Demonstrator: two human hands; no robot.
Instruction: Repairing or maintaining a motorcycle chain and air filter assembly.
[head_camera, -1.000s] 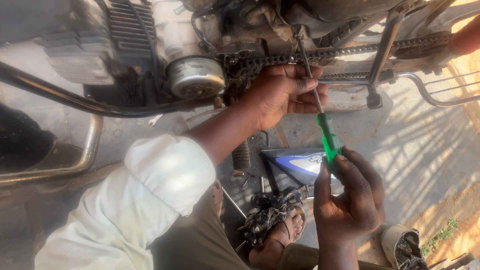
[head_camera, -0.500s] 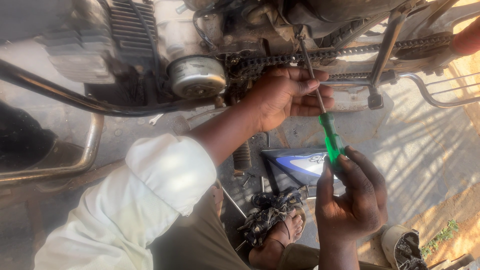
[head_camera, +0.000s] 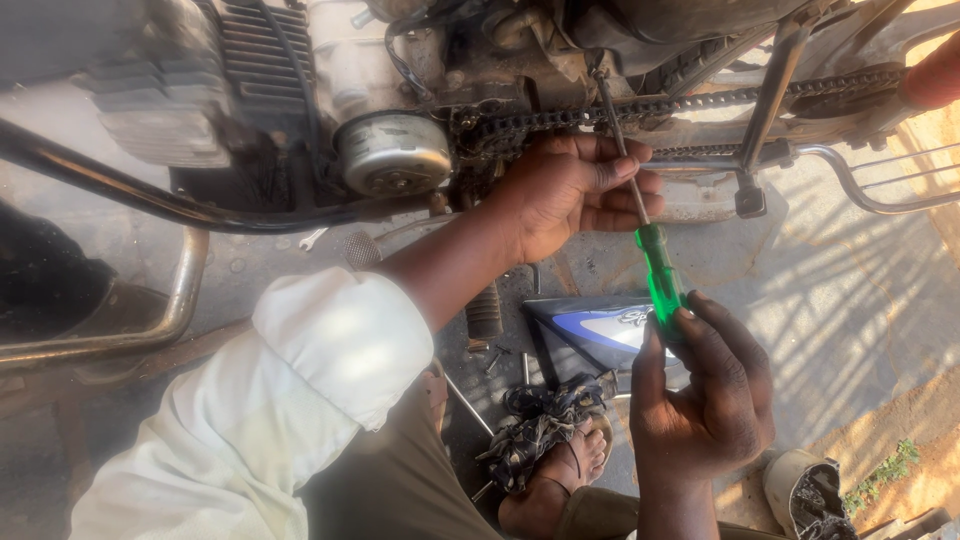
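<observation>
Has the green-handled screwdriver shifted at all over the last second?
No. The screwdriver keeps its tip by the drive chain, its handle in the right hand, its shaft against the left hand.

Below you lies a grey, dusty concrete floor (head_camera: 840, 290), striped with sunlight at the right. Directly on it rest a blue-and-white motorcycle side panel (head_camera: 590, 330), a black ribbed rubber footpeg (head_camera: 484, 312), small loose bolts (head_camera: 495, 357), a thin metal rod (head_camera: 468, 402) and a tangled dark rag (head_camera: 535, 428) beside your sandalled foot (head_camera: 560, 470).
</observation>
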